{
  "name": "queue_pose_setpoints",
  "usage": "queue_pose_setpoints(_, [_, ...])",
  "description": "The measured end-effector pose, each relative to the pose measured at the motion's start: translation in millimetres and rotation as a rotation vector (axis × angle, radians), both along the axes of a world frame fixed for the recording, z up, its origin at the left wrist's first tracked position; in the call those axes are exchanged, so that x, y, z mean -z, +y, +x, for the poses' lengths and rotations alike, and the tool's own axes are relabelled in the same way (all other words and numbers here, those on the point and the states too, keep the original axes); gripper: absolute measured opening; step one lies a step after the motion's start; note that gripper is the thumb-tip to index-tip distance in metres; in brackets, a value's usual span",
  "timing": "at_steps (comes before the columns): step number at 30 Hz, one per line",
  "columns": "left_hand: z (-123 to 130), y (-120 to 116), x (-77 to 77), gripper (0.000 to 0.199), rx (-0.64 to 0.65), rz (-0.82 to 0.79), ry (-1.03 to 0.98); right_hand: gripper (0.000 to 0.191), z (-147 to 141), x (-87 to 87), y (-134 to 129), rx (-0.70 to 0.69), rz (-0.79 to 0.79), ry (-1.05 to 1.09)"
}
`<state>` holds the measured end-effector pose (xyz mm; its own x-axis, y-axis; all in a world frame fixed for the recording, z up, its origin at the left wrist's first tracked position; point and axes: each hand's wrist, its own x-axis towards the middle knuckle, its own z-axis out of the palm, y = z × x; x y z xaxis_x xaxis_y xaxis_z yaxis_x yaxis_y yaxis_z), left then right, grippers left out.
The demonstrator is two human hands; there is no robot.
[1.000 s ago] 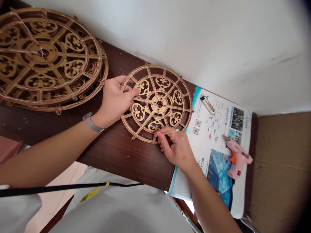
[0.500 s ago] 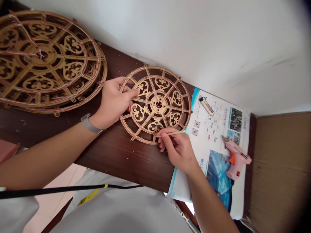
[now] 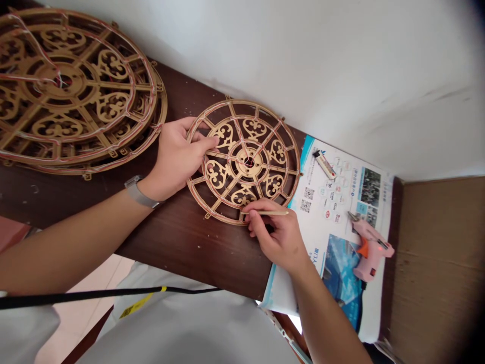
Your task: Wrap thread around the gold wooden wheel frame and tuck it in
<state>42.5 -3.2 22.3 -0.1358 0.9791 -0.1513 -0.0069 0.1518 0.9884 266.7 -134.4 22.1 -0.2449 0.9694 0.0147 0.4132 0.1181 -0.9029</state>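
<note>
A round gold openwork frame (image 3: 248,173) lies on the dark table, with thin red and white wires running along its rings and spokes. My left hand (image 3: 178,156) grips its left edge, thumb on top and the other fingers partly hidden beneath. In my right hand (image 3: 278,235) a thin pale wooden stick (image 3: 271,213) is pinched between thumb and fingers. Its tip meets the lower rim of the frame, beside the wires there. The right hand's curled fingers rest close to that rim.
A stack of larger gold wired frames (image 3: 76,96) stands at the left. To the right, a printed sheet (image 3: 314,222) carries a lighter-like white object (image 3: 325,165) and a pink glue gun (image 3: 371,247). Cardboard (image 3: 435,263) stands at the far right; a white wall (image 3: 303,65) rises behind.
The stick in my right hand has tilted to lie more level, its rear end lower. My left hand keeps its hold on the frame. The view has shifted slightly.
</note>
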Motion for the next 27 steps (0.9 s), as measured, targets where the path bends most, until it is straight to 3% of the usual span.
queue_pose_setpoints(8, [-0.6, -0.5, 1.5, 0.020, 0.011, -0.010, 0.001, 0.019, -0.9, -2.5, 1.1, -0.034, 0.026, -0.063])
queue_pose_setpoints(14, [-1.3, 0.1, 2.4, 0.020, 0.007, 0.008, 0.008, 0.020, 1.5, 2.5, -1.5, 0.077, -0.119, 0.109])
queue_pose_setpoints(19, [-1.3, 0.8, 2.1, 0.021, -0.005, 0.007, 0.006, 0.017, 1.5, 1.1, -4.7, 0.106, -0.140, 0.127])
queue_pose_setpoints(27, [-1.2, -0.4, -0.2, 0.018, 0.013, 0.009, 0.016, 0.012, 5.8, 0.0, -6.7, 0.162, -0.029, 0.077])
